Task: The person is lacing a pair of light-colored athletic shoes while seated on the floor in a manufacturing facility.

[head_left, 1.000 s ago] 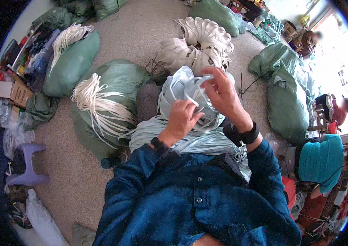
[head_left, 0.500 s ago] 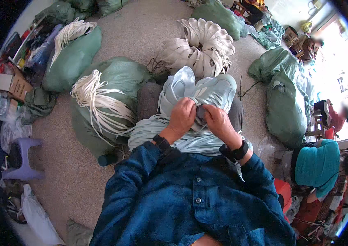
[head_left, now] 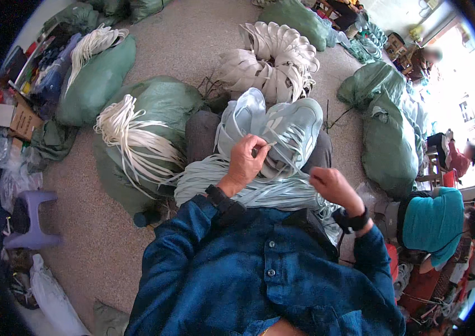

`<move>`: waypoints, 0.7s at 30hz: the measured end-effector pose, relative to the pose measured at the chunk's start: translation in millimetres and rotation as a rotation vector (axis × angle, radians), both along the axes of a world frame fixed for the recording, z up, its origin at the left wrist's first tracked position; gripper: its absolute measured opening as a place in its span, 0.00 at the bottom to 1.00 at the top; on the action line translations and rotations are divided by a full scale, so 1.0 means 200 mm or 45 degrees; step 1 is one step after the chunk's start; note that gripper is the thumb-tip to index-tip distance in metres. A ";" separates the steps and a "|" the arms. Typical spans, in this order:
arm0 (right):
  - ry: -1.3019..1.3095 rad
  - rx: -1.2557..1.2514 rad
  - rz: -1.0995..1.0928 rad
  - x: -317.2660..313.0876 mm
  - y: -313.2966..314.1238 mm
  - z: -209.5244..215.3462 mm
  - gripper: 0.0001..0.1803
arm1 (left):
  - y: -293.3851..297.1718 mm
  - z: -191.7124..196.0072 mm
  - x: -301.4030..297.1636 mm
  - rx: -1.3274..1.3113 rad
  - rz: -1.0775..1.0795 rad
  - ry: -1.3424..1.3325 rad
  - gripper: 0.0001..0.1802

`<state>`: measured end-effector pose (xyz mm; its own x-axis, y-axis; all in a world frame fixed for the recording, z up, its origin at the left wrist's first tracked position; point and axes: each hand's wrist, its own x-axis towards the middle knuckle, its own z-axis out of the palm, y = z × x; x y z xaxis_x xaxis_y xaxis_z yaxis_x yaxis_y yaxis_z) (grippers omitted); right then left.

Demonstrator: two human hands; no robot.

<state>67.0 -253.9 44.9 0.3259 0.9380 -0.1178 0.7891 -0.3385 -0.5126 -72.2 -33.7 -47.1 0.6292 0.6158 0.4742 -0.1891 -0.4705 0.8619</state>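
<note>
Beige carpet floor (head_left: 193, 50), crowded with sacks and bundles. Centre of frame: a pale blue sneaker (head_left: 282, 126) resting on the person's lap, toe toward the top of the frame, over a thick bundle of pale blue laces (head_left: 220, 182) draped across the knees.

Left hand (head_left: 246, 162) sits on the sneaker's near side, fingers pinched on a lace end at the eyelets (grip is tight, thumb against forefinger). Right hand (head_left: 330, 187), lower right of centre, is closed around a lace strand (head_left: 288, 168) that runs taut from the shoe toward it; black wrist band just below. Both sleeves dark blue denim.

Left of centre: a green sack (head_left: 159, 112) with a hank of white laces (head_left: 131, 137) lying across it. Upper left: a second green sack (head_left: 95, 84), another white hank at its top. Above the sneaker, a ring-shaped heap of white shoe uppers (head_left: 271, 59). Right of centre: two more green sacks (head_left: 386, 131), stacked close.

Far left edge: a lilac plastic stool (head_left: 33, 221), a cardboard box (head_left: 22, 120), clear bags.

Lower right: another person in a teal top (head_left: 430, 224), bent over, well apart from the hands. Further people at the far right edge, too small to tell what they hold.
</note>
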 end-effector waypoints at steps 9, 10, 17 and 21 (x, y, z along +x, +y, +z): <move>0.010 0.299 -0.331 0.05 -0.30 -0.11 0.05 | 0.01 0.08 0.03 -0.017 -0.087 0.146 0.13; 0.019 0.313 -0.342 0.04 -0.26 -0.11 0.05 | 0.02 0.08 0.03 -0.072 -0.109 0.210 0.15; 0.113 0.578 -0.251 -0.04 -0.02 -0.15 0.07 | 0.10 0.11 0.08 0.061 -0.169 0.345 0.08; 0.180 0.647 -0.224 -0.04 0.06 -0.17 0.10 | 0.11 0.17 0.07 0.012 -0.440 0.268 0.05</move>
<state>58.4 -242.2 11.2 0.4966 0.8212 0.2812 0.6545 -0.1415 -0.7427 -58.1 -11.4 -13.5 0.8823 0.3473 0.3176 -0.1574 -0.4181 0.8946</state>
